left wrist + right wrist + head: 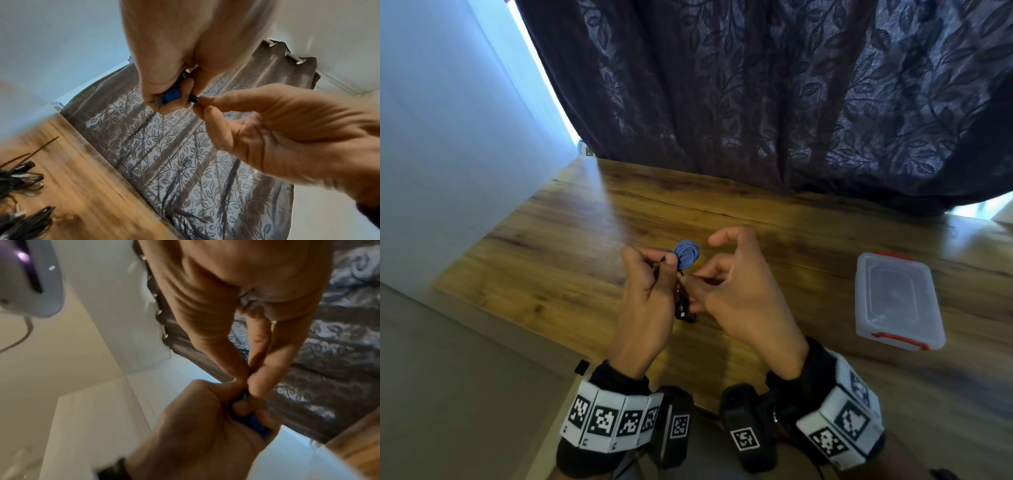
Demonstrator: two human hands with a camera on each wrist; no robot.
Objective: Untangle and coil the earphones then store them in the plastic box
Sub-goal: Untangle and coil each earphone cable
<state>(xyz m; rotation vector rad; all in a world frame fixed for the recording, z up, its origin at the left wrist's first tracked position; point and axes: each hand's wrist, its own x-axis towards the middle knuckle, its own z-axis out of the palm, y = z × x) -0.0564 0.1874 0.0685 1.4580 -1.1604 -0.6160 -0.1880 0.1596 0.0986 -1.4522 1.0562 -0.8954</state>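
Note:
The blue earphones (687,255) are wound into a small coil, held above the wooden table (558,240). My left hand (666,262) grips the coil between thumb and fingers; a thin black strip runs through the same fingers. In the left wrist view the blue cable (170,96) shows between the left hand's (166,100) fingertips. My right hand (698,284) pinches a dark end just below the coil, its index finger raised. The right wrist view has the right hand (249,386) pinching beside the blue cable (259,425). The clear plastic box (897,301) with red latches sits to the right, lid on.
A small black item (683,310) lies on the table under my hands. Black cables and thin ties (20,178) lie on the wood in the left wrist view. A dark leaf-patterned curtain (756,102) hangs behind the table; a white wall (448,137) is on the left.

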